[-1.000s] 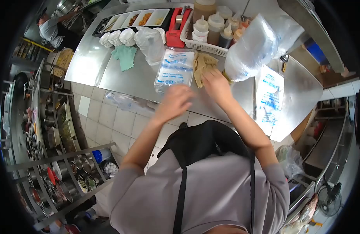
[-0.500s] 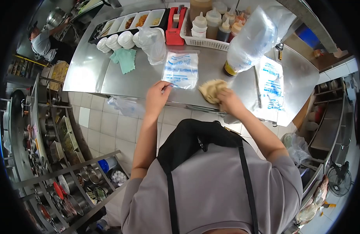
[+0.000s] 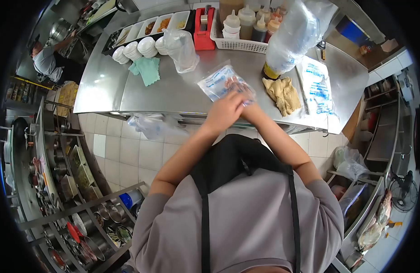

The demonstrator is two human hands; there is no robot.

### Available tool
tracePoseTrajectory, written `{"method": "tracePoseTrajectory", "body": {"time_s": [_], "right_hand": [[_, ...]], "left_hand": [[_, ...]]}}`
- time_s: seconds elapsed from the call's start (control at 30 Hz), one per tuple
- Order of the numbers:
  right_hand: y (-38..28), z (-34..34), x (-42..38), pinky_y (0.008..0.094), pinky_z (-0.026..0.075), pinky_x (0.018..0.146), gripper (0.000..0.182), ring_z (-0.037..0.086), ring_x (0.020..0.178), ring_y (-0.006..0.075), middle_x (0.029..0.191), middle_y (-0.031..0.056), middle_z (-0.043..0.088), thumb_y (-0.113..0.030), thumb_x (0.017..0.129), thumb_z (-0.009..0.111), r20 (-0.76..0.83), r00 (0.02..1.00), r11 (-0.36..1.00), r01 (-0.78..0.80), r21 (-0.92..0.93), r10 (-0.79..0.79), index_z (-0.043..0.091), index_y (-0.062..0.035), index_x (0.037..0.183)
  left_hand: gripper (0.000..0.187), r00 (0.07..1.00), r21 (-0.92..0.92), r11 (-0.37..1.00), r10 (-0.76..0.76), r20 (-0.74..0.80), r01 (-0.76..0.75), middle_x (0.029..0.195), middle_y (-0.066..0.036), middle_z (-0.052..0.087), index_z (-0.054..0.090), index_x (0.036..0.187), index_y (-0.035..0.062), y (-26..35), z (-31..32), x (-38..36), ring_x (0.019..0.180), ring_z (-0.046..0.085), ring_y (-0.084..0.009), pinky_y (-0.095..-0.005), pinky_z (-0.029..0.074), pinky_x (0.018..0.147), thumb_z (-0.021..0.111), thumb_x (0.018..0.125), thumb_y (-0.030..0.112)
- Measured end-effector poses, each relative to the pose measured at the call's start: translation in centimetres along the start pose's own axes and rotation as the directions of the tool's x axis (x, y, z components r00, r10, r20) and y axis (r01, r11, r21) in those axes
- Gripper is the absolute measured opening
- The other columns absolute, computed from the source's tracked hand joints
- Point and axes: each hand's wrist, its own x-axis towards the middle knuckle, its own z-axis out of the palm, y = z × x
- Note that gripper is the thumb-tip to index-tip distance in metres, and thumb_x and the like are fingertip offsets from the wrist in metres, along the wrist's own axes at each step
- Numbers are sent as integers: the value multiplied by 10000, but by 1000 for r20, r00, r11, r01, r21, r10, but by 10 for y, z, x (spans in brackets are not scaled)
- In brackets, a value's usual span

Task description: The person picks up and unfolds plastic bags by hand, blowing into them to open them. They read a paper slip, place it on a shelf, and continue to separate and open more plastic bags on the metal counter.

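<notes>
A clear plastic bag (image 3: 214, 85) with blue print lies tilted near the front edge of the steel counter. My right hand (image 3: 237, 84) is inside it, its stretched fingers showing through the film. Across the right wrist, my left hand (image 3: 227, 109) grips the bag at its mouth, fingers closed. A crumpled tan cloth (image 3: 284, 95) rests to the right of the hands, touched by neither. Further right, a flat stack of printed plastic bags (image 3: 315, 84) lies on the counter.
A wrapped roll of clear plastic (image 3: 289, 41) stands behind the cloth. Along the back are a basket (image 3: 242, 44) of squeeze bottles, a red tape dispenser (image 3: 203, 34), food trays (image 3: 162, 23) and stacked white bowls (image 3: 147, 47). A green cloth (image 3: 146, 70) lies left. Another person (image 3: 48, 59) works far left.
My right hand has let go of the tan cloth, now further right, and gone into the printed bag. The bag has turned and shifted right. My left hand has moved right, over the right wrist.
</notes>
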Motion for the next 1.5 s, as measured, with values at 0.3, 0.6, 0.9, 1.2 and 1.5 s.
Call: {"method": "tracePoseTrajectory", "body": {"time_s": [0.3, 0.6, 0.9, 1.2, 1.5], "right_hand": [[19, 29, 2, 404, 410, 925, 328, 560, 1027, 284, 1024, 91, 625, -179, 654, 656, -308, 941, 982, 171, 75, -140, 646, -80, 967], [-24, -12, 3, 434, 470, 655, 130, 594, 803, 378, 813, 206, 619, -123, 800, 554, -99, 941, 832, -234, 503, 324, 587, -14, 862], [-18, -24, 40, 428, 493, 660, 163, 620, 724, 336, 799, 174, 641, -92, 710, 556, -129, 967, 976, 213, -52, -218, 614, -9, 838], [-33, -166, -7, 360, 440, 628, 107, 598, 723, 267, 748, 160, 609, -100, 802, 534, 62, 973, 909, 183, 373, -221, 576, -4, 819], [43, -165, -91, 216, 414, 596, 236, 516, 680, 56, 755, -12, 582, -247, 915, 539, 96, 806, 32, -141, 989, 585, 606, -21, 901]], "left_hand": [[310, 1000, 47, 999, -14, -19, 15, 1115, -143, 563, 570, 1095, 75, -54, -8, -15, 1101, 490, -335, -449, 361, 932, 510, 875, 284], [400, 988, -76, 985, -153, 36, 155, 1306, -181, 449, 538, 1196, 39, -118, 17, 5, 1237, 373, -360, -449, 241, 1050, 360, 950, 299], [264, 975, 211, 963, 132, 179, -169, 1017, -202, 557, 564, 983, -18, -40, 33, -40, 978, 497, -354, -434, 367, 871, 534, 749, 101], [289, 903, -670, 694, -421, -81, 264, 1018, -125, 585, 585, 1007, 57, -106, 65, -10, 980, 511, -302, -410, 361, 890, 554, 792, 248], [534, 897, -416, 888, 9, 442, 196, 1092, -67, 566, 526, 1104, 16, -15, -42, 15, 1041, 522, -202, -358, 412, 883, 778, 688, 234]]}}
